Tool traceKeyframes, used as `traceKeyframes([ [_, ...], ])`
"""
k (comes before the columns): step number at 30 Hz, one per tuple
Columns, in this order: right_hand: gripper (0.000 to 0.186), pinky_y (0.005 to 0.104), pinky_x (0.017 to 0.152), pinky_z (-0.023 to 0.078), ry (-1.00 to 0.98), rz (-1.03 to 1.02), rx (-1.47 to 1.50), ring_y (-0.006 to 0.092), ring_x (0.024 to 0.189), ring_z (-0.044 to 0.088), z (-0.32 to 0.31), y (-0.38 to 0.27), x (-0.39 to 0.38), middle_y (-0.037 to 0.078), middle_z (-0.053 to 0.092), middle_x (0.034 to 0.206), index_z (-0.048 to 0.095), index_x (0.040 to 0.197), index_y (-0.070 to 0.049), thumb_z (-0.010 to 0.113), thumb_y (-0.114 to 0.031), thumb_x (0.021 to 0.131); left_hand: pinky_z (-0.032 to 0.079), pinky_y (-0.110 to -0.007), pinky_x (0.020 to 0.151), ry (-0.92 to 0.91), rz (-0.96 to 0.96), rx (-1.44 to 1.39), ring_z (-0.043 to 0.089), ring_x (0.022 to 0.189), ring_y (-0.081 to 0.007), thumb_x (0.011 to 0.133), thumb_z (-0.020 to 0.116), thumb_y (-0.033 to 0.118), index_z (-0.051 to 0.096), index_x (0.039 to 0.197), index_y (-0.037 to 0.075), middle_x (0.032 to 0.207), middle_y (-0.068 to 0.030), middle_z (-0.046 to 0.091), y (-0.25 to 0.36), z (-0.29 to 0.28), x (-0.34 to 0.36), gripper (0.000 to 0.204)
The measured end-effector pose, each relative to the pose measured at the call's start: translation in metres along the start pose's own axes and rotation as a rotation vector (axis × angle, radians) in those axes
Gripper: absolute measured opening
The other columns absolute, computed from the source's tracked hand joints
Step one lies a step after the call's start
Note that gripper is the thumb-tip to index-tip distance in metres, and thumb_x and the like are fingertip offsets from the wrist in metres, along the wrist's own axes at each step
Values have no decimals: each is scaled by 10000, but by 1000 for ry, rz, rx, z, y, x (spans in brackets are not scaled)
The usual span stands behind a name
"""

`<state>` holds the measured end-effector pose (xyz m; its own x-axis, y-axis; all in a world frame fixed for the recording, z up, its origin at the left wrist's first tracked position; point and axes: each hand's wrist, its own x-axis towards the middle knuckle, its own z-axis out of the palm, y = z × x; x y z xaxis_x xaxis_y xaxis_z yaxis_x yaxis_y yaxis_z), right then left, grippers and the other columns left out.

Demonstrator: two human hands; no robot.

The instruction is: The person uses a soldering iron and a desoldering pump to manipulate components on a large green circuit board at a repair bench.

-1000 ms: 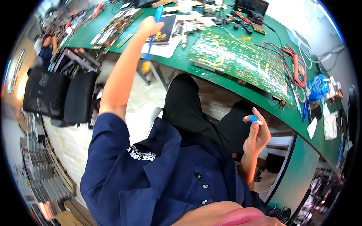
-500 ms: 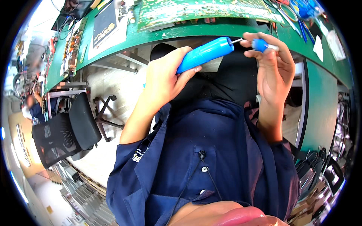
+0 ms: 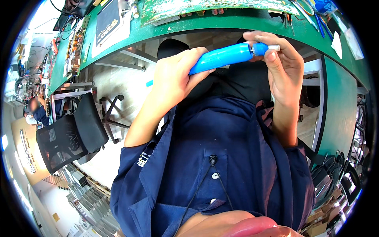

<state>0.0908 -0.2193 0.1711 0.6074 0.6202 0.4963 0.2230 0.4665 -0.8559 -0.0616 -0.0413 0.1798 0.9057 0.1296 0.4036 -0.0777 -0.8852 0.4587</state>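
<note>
My left hand (image 3: 170, 77) is wrapped round the blue barrel of a solder sucker (image 3: 223, 58), which points up and to the right above my lap. A thin blue end of it sticks out behind the hand. Between its thumb and fingers, my right hand (image 3: 287, 73) pinches the blue nozzle cap (image 3: 260, 49) with its pale tip. The cap is at the barrel's open end, and a narrow gap with a bit of metal rod shows between them. Whether the two touch, I cannot tell.
Ahead stands a green workbench (image 3: 173, 29) bearing a large green circuit board (image 3: 221, 8). Blue-handled tools (image 3: 321, 27) and a white tissue (image 3: 336, 45) lie on its right. A black office chair (image 3: 73, 136) is at the left, and farther off a person (image 3: 39, 114).
The nozzle cap in my right hand has come left to the barrel's end, covering most of the metal rod that stuck out before. The barrel has shifted slightly right and down.
</note>
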Motion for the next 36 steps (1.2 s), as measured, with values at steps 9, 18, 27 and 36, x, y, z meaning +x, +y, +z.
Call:
traceKeyframes([
  [9,259,251,766,529,-60,21,-19,132,859,640,-1,6,-7,152,684,1005,628,1083,48,620,-155,923,501,-329,605,-130,-88,-16,668,695,-309,792,745,234,598,1067,43,791,-161,655,4,-3,-7,365],
  [18,208,275,771,536,2,22,90,199,928,651,8,11,-11,184,666,1024,615,1003,37,643,-145,906,504,-334,601,-118,-132,-30,673,691,-315,797,745,247,598,1006,44,759,-160,653,8,1,-8,326],
  [27,133,288,794,536,-27,-18,129,252,974,657,9,17,-12,176,659,1048,596,916,-2,672,-104,877,438,-325,542,-203,-133,-160,600,577,-291,801,742,212,567,914,34,659,-152,578,1,4,-5,275],
  [36,399,339,911,476,-171,-76,90,251,1100,593,4,-2,2,207,615,1172,613,1140,55,549,-295,959,463,-367,554,-203,-109,-305,618,624,-323,795,741,225,564,894,56,672,-140,591,7,7,-1,264],
])
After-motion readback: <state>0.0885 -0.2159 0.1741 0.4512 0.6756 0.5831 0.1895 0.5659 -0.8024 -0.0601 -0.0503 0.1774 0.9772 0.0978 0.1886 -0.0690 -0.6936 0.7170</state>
